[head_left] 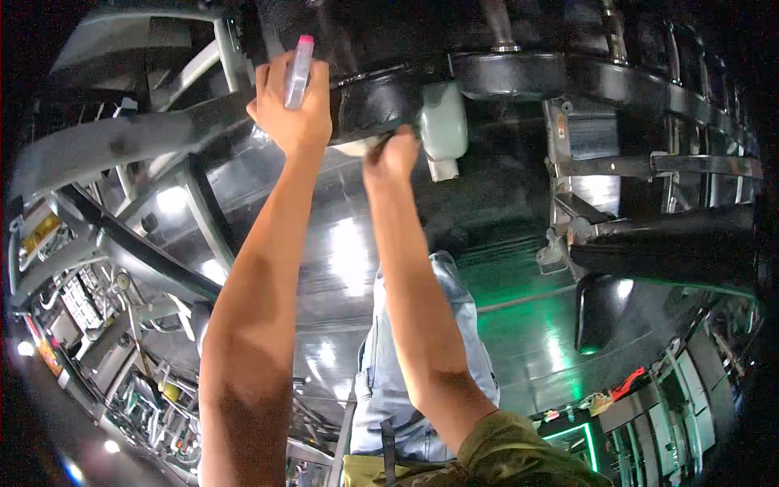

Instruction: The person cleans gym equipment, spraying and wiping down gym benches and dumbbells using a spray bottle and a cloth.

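Note:
My left hand (296, 118) is closed around a spray bottle (299, 73), whose pale translucent head ends in a pink nozzle pointing away from me. Most of the bottle's body is hidden under the hand. To its right, my right hand (393, 154) is blurred and closed at the edge of a dark padded part (381, 101) of a gym machine. A pale cloth (357, 147) shows beside its fingers, partly covered by them. Just right of that hand is a whitish-green rounded part (444, 126), apart from the fingers.
Thick grey machine tubes (146, 142) run along the left. A black pad (665, 256) and metal frame (560, 162) stand at the right. Below me are the shiny dark floor (349, 252) and my faded denim trousers (406, 365). More gym equipment (162, 406) fills the lower left.

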Demonstrator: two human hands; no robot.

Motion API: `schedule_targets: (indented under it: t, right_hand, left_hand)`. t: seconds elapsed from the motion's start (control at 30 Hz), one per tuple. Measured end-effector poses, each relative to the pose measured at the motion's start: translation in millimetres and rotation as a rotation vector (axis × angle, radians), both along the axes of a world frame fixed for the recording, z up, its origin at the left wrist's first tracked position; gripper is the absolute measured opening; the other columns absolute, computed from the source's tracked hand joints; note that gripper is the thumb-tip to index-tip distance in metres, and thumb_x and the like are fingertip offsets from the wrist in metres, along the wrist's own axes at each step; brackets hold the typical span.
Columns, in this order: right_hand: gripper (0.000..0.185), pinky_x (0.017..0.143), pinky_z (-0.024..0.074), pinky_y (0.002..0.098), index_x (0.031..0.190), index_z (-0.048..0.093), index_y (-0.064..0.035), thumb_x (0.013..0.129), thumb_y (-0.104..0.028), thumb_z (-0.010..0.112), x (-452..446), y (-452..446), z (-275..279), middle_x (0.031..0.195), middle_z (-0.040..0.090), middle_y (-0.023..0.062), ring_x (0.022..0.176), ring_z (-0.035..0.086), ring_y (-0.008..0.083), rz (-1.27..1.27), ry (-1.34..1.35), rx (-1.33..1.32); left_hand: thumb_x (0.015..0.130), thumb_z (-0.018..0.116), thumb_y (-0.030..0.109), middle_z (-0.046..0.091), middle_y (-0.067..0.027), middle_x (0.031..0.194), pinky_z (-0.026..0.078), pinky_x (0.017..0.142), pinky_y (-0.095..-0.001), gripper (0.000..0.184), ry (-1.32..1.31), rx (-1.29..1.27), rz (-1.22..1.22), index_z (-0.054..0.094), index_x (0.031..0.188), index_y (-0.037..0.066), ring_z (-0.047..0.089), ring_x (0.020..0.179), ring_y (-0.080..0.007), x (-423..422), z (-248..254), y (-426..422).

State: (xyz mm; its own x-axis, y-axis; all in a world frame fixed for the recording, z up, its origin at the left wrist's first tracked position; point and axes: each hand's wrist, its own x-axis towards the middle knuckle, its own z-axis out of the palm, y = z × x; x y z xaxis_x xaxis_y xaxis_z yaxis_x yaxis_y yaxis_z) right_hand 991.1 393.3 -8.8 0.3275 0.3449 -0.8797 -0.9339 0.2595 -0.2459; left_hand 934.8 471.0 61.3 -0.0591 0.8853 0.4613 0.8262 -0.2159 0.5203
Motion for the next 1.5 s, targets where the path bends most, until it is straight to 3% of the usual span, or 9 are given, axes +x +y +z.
schedule_targets:
  t: [0.03,0.13,0.27,0.6,0.67,0.73,0.9,1.4,1.5]
  right_hand:
    - [0.018,0.072,0.0519,0.0337,0.100,0.057,-0.0064,0.096,-0.013,0.040,8.2,2.5,-1.4,0.094,0.061,0.0057,0.083,0.060,0.0175,-0.018,-0.036,-0.044]
    - [0.050,0.081,0.0474,0.0303,0.141,0.032,-0.0087,0.095,-0.017,0.049,-1.9,-4.9,27.6,0.115,0.053,0.0086,0.098,0.055,0.0179,-0.063,-0.258,-0.101]
    - [0.065,0.101,0.0359,0.0371,0.146,0.017,-0.0071,0.096,-0.022,0.054,-40.8,-27.7,87.8,0.139,0.039,0.0137,0.119,0.044,0.0226,0.011,-0.283,-0.076]
    - [0.018,0.050,0.0450,0.0257,0.115,0.046,-0.0208,0.102,-0.030,0.039,-65.0,5.2,-44.1,0.095,0.056,-0.0038,0.069,0.052,0.0087,-0.145,0.056,0.067]
    - [0.020,0.052,0.0461,0.0248,0.118,0.044,-0.0186,0.101,-0.028,0.039,-37.7,-4.4,-18.8,0.098,0.058,-0.0021,0.071,0.054,0.0105,-0.133,-0.004,0.087]
    - [0.048,0.096,0.0397,0.0360,0.137,0.030,-0.0079,0.097,-0.024,0.051,-17.9,-1.7,19.4,0.125,0.049,0.0112,0.109,0.050,0.0213,-0.069,-0.218,-0.031]
    - [0.054,0.101,0.0342,0.0362,0.142,0.025,-0.0083,0.097,-0.025,0.051,-44.6,-12.5,73.0,0.131,0.044,0.0131,0.116,0.045,0.0232,-0.056,-0.470,-0.185]
    - [0.046,0.100,0.0443,0.0430,0.140,0.026,-0.0075,0.098,-0.020,0.042,-21.9,0.8,-17.5,0.133,0.046,0.0151,0.118,0.051,0.0264,-0.083,-0.171,0.103]
    - [0.042,0.098,0.0431,0.0386,0.131,0.040,-0.0057,0.093,-0.019,0.049,0.3,-20.3,-4.6,0.121,0.053,0.0106,0.113,0.052,0.0225,-0.052,-0.364,0.054]
  left_hand:
    - [0.077,0.066,0.024,0.066,-0.0096,0.091,0.050,0.075,-0.0383,0.021,-0.018,-0.037,0.018,0.068,0.089,0.007,0.065,0.078,-0.0285,0.9,3.1,0.0]
    - [0.074,0.068,0.030,0.063,-0.0044,0.097,0.036,0.085,-0.0409,0.028,-0.114,-0.189,-0.006,0.067,0.096,0.013,0.060,0.091,-0.0263,-2.4,4.1,-0.2]
    - [0.076,0.067,0.030,0.063,-0.0058,0.099,0.036,0.085,-0.0417,0.028,-0.108,-0.187,0.008,0.066,0.097,0.012,0.060,0.092,-0.0277,-4.5,-2.0,1.0]
    - [0.075,0.066,0.029,0.061,-0.0060,0.097,0.036,0.080,-0.0406,0.027,-0.099,-0.184,-0.044,0.065,0.097,0.014,0.058,0.091,-0.0270,-4.8,-6.9,1.3]
    - [0.076,0.065,0.029,0.061,-0.0057,0.097,0.035,0.081,-0.0401,0.026,-0.112,-0.191,-0.055,0.065,0.097,0.014,0.058,0.092,-0.0266,-4.6,-6.8,2.0]
    - [0.077,0.068,0.022,0.066,-0.0092,0.090,0.052,0.071,-0.0385,0.018,-0.058,-0.063,-0.048,0.069,0.089,0.008,0.067,0.076,-0.0292,-2.0,-6.3,1.9]
    - [0.075,0.068,0.030,0.062,-0.0051,0.097,0.035,0.081,-0.0402,0.025,-0.035,-0.201,-0.045,0.066,0.096,0.015,0.058,0.092,-0.0254,-1.0,-1.1,-1.3]
    - [0.077,0.065,0.032,0.062,-0.0041,0.100,0.033,0.084,-0.0404,0.028,-0.044,-0.240,-0.044,0.066,0.099,0.014,0.058,0.093,-0.0247,2.5,-0.6,-2.4]
    - [0.077,0.065,0.031,0.062,-0.0041,0.100,0.032,0.083,-0.0400,0.028,-0.045,-0.265,-0.039,0.066,0.099,0.013,0.058,0.093,-0.0246,2.3,-0.1,-2.4]
